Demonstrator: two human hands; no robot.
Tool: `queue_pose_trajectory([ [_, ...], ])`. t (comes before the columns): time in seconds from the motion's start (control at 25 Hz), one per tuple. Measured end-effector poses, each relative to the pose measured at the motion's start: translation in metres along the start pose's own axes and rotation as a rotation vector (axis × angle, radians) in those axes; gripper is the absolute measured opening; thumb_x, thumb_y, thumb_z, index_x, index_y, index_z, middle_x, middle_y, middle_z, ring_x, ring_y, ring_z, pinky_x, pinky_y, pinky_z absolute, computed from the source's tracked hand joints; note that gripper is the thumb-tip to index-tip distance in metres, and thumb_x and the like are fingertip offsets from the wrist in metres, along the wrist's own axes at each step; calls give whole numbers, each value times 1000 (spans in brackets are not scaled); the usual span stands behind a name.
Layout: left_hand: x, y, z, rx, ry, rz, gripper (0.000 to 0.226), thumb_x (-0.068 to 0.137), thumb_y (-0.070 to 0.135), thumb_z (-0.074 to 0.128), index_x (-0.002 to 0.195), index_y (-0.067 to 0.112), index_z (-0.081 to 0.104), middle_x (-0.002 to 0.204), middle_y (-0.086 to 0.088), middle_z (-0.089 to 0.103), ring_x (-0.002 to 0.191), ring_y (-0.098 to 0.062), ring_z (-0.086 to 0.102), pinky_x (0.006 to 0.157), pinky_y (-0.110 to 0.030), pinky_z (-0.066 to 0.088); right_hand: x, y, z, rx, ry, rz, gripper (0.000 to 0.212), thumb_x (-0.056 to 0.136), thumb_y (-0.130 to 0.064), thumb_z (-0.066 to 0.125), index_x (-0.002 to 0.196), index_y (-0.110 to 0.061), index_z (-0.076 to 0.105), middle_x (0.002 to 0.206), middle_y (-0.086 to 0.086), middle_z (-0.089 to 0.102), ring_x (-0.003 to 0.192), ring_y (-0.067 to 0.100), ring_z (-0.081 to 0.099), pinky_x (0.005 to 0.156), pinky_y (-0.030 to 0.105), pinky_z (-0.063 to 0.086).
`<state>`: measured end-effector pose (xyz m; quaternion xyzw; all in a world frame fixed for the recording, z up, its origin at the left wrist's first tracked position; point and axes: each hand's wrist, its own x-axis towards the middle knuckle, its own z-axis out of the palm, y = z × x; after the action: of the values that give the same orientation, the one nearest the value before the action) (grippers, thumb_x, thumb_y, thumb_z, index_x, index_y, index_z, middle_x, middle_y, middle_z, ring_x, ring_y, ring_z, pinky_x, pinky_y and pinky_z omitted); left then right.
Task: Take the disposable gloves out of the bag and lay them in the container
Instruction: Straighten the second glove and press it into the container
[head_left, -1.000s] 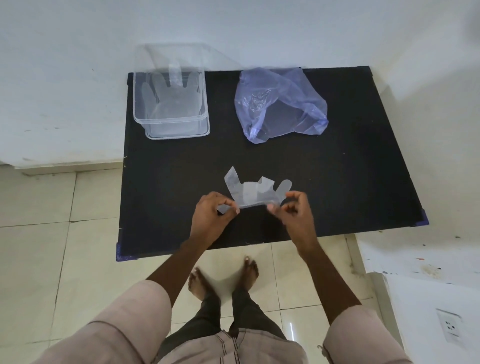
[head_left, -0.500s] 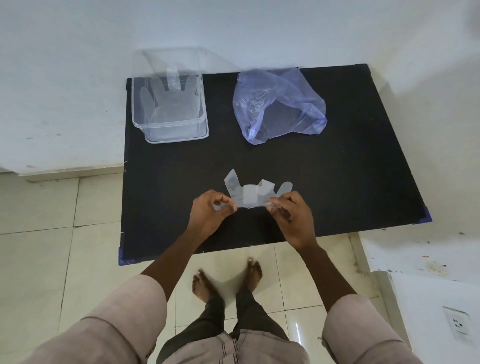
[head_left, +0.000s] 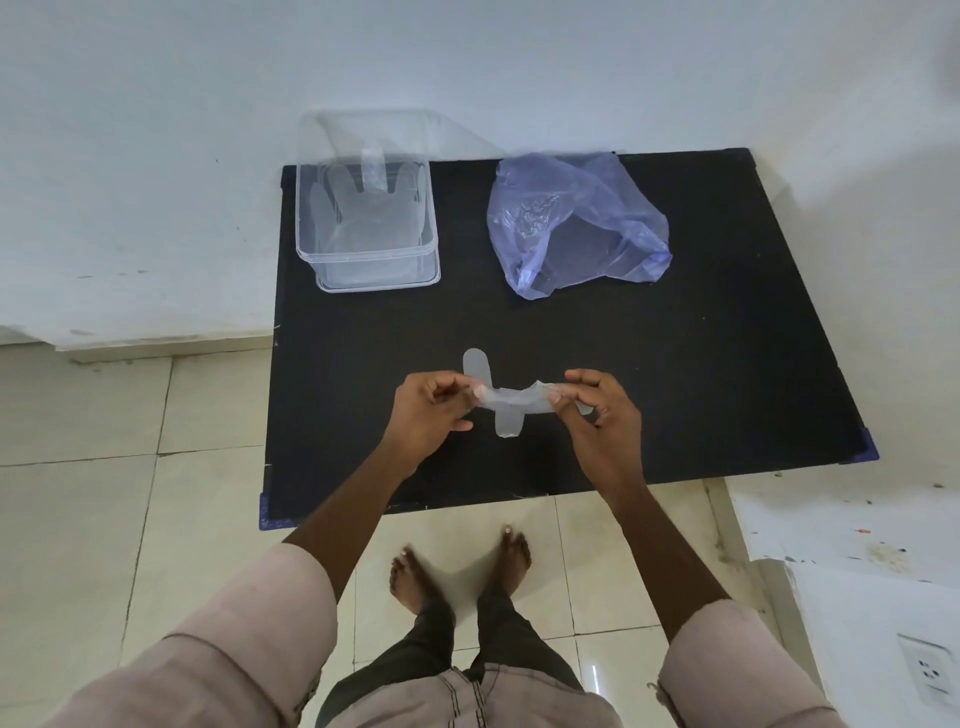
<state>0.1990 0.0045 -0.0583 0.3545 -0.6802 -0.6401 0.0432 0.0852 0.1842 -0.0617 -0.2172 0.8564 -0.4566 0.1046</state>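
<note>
Clear glove (head_left: 511, 401) betw. left hand (head_left: 429, 413) & right hand (head_left: 600, 415), no readable labels.

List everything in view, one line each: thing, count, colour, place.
table: one, black top, against the white wall
container: one, clear plastic, far left of the table
glove in container: at least one, translucent, lying flat inside
bag: one, pale purple, crumpled, far middle of the table
held glove: one, translucent, stretched between both hands above the table's near part
wall socket: one, white, lower right
left hand: pinching the glove's left end
right hand: pinching its right end
</note>
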Motion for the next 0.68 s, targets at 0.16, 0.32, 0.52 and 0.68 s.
queue_pose_trajectory([
  [0.16, 0, 8, -16, -114, 4, 20, 22, 88, 22, 68, 101, 6, 75, 98, -12, 74, 93, -24, 72, 75, -37, 62, 1, -16, 1, 146, -4, 53, 22, 88, -18, 66, 109, -12, 71, 117, 6, 68, 105, 18, 64, 81, 31, 57],
  [0.32, -1, 21, -33, -163, -63, 64, 17, 87, 18, 70, 100, 7, 75, 96, -14, 74, 91, -22, 71, 76, -38, 62, 2, -41, -1, 352, -25, 143, 14, 89, -16, 65, 101, -17, 73, 104, 2, 71, 91, 14, 68, 56, 19, 55],
  [0.52, -1, 37, -52, -231, -142, 131, 29, 84, 16, 74, 112, 10, 71, 106, -17, 73, 93, -21, 71, 75, -42, 60, 5, -67, 3, 338, -34, 120, 13, 89, -17, 65, 98, -13, 74, 95, 0, 72, 85, 13, 69, 54, 17, 53],
  [0.68, 0, 46, -65, -198, -104, 169, 23, 88, 26, 69, 104, 10, 75, 101, -20, 73, 87, -20, 69, 71, -39, 60, 5, -80, 5, 291, -36, 106, 15, 89, -20, 65, 98, -13, 74, 94, 1, 73, 87, 18, 69, 56, 21, 56],
])
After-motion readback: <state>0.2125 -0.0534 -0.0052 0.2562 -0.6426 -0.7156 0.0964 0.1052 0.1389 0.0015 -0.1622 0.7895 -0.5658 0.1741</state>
